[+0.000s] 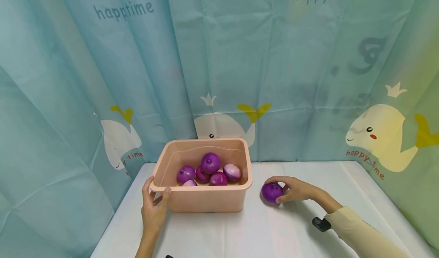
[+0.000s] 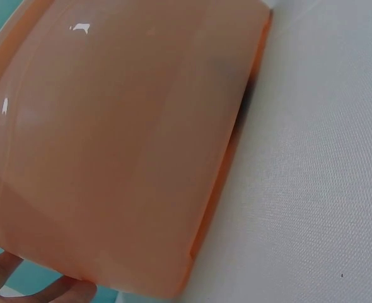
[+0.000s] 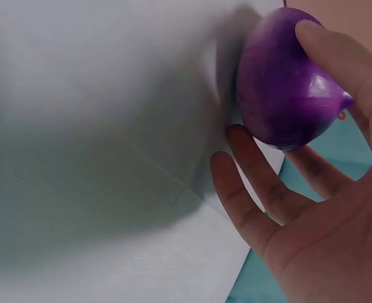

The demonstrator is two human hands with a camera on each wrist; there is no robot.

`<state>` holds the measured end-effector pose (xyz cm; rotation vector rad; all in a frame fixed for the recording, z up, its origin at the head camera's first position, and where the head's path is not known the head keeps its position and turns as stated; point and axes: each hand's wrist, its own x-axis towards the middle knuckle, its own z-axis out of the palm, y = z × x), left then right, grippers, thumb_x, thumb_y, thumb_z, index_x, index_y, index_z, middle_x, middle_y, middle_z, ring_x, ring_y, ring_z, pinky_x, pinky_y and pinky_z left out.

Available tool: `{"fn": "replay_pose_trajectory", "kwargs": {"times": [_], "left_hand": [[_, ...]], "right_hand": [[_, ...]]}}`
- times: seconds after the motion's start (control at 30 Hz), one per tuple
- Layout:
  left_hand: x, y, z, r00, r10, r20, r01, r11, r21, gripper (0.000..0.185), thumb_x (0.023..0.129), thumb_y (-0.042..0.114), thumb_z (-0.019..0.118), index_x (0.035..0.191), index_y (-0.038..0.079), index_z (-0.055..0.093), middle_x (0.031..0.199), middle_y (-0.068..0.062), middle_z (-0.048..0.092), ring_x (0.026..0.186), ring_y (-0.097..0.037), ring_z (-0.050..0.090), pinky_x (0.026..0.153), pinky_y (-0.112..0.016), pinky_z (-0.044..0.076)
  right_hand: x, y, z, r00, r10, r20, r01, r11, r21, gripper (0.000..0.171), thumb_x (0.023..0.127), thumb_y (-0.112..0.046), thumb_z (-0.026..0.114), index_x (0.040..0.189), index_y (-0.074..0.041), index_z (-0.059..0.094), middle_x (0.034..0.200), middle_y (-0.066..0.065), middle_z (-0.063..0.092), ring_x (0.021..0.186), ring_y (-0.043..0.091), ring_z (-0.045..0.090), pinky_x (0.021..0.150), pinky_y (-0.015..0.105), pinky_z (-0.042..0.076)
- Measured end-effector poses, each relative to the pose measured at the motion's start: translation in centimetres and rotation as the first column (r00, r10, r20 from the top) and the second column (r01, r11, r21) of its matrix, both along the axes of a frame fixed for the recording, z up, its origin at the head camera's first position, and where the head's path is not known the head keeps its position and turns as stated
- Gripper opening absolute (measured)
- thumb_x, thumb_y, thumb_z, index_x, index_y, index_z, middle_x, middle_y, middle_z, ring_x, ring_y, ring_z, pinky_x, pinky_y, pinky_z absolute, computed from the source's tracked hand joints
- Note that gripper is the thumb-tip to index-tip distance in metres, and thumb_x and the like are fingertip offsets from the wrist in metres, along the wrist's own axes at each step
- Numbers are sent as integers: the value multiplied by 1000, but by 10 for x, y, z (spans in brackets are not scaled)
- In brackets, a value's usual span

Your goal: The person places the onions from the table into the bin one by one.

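Note:
A pink plastic bin [image 1: 205,200] stands on the table with several red onions [image 1: 210,163] inside, some deep purple and some paler. My left hand [image 1: 153,212] grips its front left corner, the thumb at the front rim and the fingers round the left side. The left wrist view is mostly filled by the bin's wall [image 2: 123,139], with fingertips [image 2: 75,291] at its lower left. Right of the bin, my right hand [image 1: 295,189] holds another red onion [image 1: 271,193] between thumb and fingers. The right wrist view shows this onion [image 3: 287,82] close over the white surface, its pointed tip toward the palm.
A white cloth [image 1: 247,231] covers the table. Light blue curtains [image 1: 298,60] with printed whales hang behind and on both sides, right behind the bin. A black strap piece [image 1: 321,224] sits by the right sleeve.

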<state>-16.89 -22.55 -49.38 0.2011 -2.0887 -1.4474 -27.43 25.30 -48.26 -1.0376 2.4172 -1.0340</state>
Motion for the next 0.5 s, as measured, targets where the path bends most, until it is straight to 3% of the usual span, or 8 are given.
{"fn": "replay_pose_trajectory", "kwargs": {"times": [0.5], "left_hand": [[0,-1,-1,1000,-20,-5,20,1000,5,68,100,22,68,159,28,33,161,-10,39,138,-36,50,91,-11,47]], "right_hand": [[0,1,-4,999,-20,-29,20,1000,5,60,87,-25,83,140,-14,58,140,16,58,106,28,65,86,35,56]]}}
